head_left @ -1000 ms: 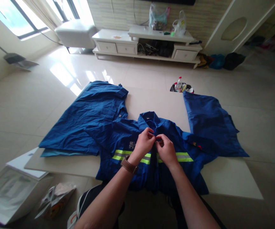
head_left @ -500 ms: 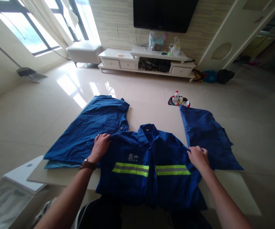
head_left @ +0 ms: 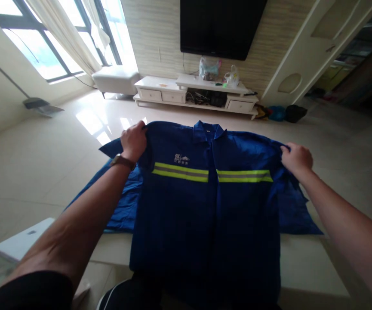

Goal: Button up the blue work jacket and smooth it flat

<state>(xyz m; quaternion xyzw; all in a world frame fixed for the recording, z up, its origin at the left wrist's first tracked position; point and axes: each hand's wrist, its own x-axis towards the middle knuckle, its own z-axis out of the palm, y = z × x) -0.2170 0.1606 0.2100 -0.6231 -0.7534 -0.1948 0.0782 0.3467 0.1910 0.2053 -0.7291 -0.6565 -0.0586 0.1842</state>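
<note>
My left hand (head_left: 134, 140) and my right hand (head_left: 296, 157) each pinch closed on one shoulder of the blue work jacket with yellow reflective stripes (head_left: 210, 202), holding it spread above the pale table (head_left: 305, 262).

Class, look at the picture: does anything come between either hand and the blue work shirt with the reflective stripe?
Nothing visible does. The left hand and the right hand each grip the blue work shirt directly at a shoulder, holding it spread above the table.
</note>
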